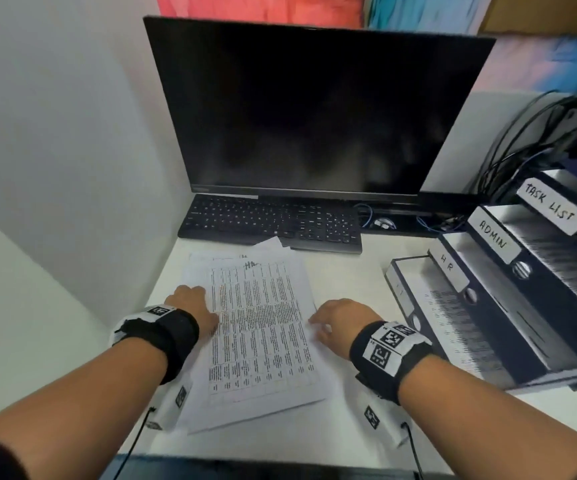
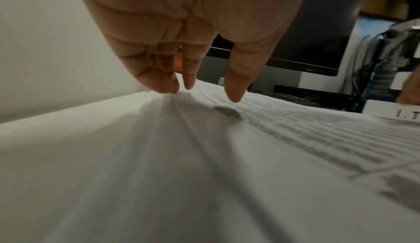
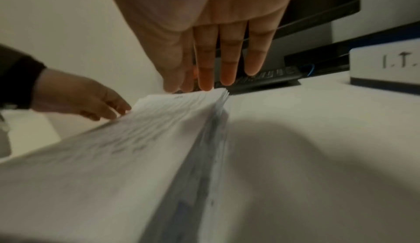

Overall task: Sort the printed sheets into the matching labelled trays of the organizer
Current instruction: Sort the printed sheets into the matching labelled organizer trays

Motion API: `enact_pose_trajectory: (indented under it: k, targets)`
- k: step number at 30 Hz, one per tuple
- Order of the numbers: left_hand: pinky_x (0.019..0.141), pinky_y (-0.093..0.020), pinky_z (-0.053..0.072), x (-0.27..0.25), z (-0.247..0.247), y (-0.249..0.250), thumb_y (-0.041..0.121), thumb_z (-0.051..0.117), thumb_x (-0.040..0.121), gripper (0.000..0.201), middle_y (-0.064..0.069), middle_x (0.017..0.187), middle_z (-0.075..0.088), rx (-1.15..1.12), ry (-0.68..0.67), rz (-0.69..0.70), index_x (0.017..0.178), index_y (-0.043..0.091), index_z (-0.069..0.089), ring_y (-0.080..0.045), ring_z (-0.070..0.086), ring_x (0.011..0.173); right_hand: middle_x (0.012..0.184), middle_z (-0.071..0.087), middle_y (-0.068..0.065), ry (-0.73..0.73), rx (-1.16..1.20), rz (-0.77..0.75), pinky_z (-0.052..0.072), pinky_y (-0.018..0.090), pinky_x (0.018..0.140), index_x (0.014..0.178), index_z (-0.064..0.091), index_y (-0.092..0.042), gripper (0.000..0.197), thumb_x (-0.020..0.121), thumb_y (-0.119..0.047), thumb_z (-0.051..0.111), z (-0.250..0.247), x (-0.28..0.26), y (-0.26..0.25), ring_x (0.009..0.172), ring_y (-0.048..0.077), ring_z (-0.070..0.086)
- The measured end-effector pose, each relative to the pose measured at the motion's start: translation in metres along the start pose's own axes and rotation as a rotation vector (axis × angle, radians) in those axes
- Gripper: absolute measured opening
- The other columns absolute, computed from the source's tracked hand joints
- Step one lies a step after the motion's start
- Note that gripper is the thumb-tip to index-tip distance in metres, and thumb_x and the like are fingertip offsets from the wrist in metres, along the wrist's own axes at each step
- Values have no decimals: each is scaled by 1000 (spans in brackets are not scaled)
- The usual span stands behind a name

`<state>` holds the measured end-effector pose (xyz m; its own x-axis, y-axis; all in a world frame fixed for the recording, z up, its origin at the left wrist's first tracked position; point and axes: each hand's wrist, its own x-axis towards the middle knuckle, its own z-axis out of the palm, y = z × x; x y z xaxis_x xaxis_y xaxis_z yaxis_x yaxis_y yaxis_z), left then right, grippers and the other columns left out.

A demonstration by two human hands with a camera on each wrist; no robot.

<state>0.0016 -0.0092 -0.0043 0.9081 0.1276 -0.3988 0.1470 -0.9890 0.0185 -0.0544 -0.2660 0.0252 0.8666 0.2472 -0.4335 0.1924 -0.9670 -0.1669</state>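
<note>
Both hands, left hand (image 1: 191,303) and right hand (image 1: 340,320), lie straight-fingered, holding nothing, flanking the white stack of densely printed paper sheets (image 1: 259,337) between them.

One stack of printed sheets (image 1: 263,327) lies on the desk; how many sheets cannot be told. One organizer (image 1: 509,289) shows four labelled trays. There are one monitor (image 1: 315,109), one keyboard (image 1: 269,221) and two hands

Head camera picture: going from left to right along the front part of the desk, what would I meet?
Left hand → stack of printed sheets → right hand → organizer with its labelled trays.
</note>
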Motion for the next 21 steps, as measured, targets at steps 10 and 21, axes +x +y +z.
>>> enact_pose_trajectory:
  k: [10,21]
  targets:
    - [93,-32,41,25,-5,-25,29,55,86,41,-8,131,47,-144,124,126,123,13,48,-24,48,117,145,35,-1,-165,-45,15,38,36,103,135,47,-30,44,91,-35,53,21,17,-23,128,20,41]
    - [101,-34,38,47,-11,-17,33,57,90,61,-10,141,41,-293,129,54,141,10,33,-26,44,127,151,26,-1,-172,-47,43,37,36,105,140,40,-28,49,93,-35,51,27,18,-25,132,21,39]
